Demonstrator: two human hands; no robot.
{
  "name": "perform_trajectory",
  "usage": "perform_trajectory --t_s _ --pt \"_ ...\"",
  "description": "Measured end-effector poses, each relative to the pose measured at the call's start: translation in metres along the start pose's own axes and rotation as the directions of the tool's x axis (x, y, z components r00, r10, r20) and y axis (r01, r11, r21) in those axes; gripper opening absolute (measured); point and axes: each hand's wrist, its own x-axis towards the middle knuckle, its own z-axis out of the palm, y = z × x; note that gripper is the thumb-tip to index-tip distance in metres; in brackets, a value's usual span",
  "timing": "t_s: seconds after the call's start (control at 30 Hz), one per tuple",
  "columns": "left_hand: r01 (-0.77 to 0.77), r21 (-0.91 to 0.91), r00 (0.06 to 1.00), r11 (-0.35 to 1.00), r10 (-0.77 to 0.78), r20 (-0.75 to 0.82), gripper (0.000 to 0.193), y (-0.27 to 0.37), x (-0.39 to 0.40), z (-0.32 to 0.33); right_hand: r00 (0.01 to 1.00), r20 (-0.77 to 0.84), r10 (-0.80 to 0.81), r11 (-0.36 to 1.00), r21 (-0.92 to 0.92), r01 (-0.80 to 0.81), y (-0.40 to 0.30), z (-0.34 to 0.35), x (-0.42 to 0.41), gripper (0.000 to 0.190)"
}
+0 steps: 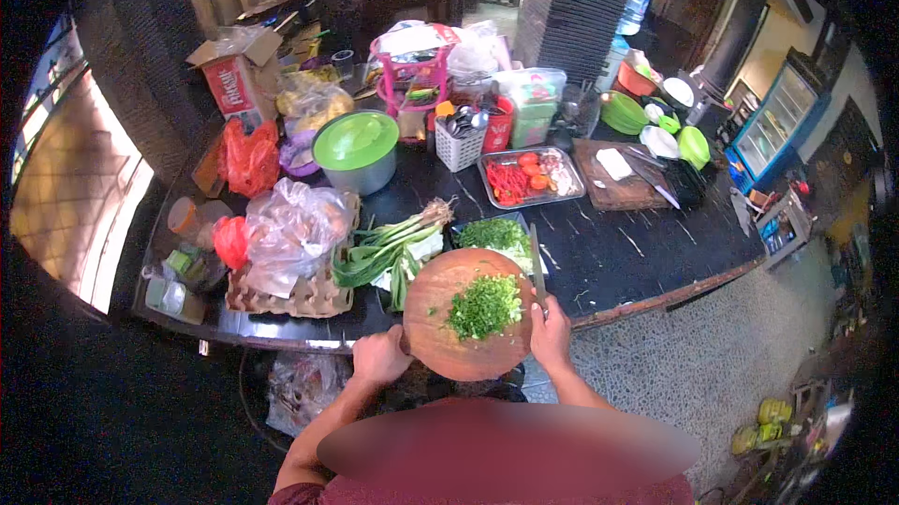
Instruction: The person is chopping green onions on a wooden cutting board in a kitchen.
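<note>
A round wooden cutting board [435,336] with chopped green onion [484,307] on it is in front of me. My left hand [383,356] grips the board's left edge. At the board's right edge, my right hand [551,331] holds a knife [536,262], its blade pointing away from me. Just beyond the board, partly hidden by it, lies a tray of chopped greens [495,234]. A bunch of whole green onions [393,241] rests to the left of that tray. Farther back a metal tray [527,204] holds red chilies, tomatoes and pale sliced pieces.
On the black countertop [604,259], an egg carton [288,302] carries plastic bags at left. Behind stand a lidded pot [357,154] and a utensil basket [460,146]. A rectangular cutting board [618,189] with a white block and knives lies at right. The counter's edge [667,295] curves nearby.
</note>
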Motion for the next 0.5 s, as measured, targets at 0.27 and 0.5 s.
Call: perform_trajectory --t_s 0.27,0.5 --pt "0.004 0.010 1.000 1.000 -0.004 0.010 0.027 0.005 0.012 -0.004 0.997 -0.053 -0.060 0.998 -0.018 0.059 0.016 -0.033 0.007 0.022" --pt "-0.010 -0.061 1.000 0.998 0.011 0.017 0.029 0.004 0.021 -0.004 0.982 -0.103 0.160 0.987 -0.012 -0.162 0.034 -0.064 0.012 0.029"
